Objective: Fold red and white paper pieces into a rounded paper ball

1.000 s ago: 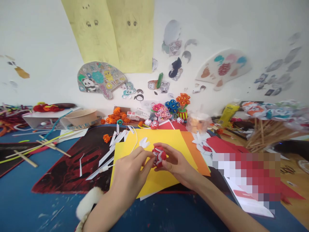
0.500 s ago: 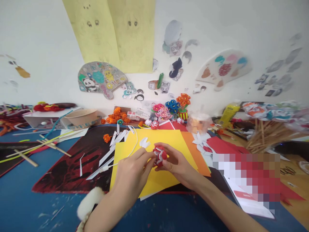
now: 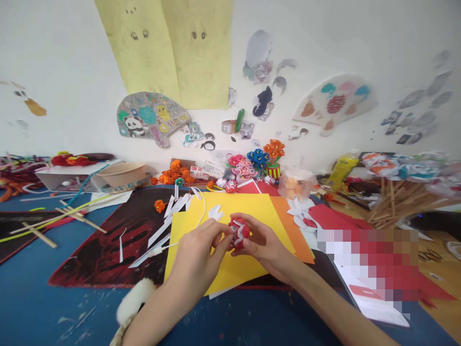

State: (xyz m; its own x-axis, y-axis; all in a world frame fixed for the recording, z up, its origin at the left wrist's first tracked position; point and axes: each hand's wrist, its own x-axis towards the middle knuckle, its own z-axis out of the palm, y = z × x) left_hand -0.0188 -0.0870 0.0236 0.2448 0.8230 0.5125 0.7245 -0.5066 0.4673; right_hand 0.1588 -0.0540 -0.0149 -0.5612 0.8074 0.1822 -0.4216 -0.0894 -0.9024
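Observation:
A small red-and-white folded paper ball (image 3: 242, 234) is held up over the yellow paper sheets (image 3: 259, 206). My right hand (image 3: 268, 245) is wrapped round its right side, fingers behind and thumb in front. From the left, my left hand (image 3: 198, 250) pinches at the ball's edge with thumb and forefinger. Its fingertips partly cover that side, so the exact bit they grip is hidden. Just beyond my left hand lies a folded white paper piece (image 3: 216, 212). A white cable (image 3: 203, 206) runs behind that hand.
White paper strips (image 3: 162, 230) lie on the dark mat (image 3: 108, 259) to the left. Wooden sticks (image 3: 81, 216) are further left. A lidded plastic cup (image 3: 297, 180), flower crafts (image 3: 243, 166) and a yellow bottle (image 3: 342, 168) stand at the back. Red paper (image 3: 334, 218) lies right.
My left fingers have shifted slightly at the ball's left edge, with the forefinger more bent. My right hand and the ball have hardly moved.

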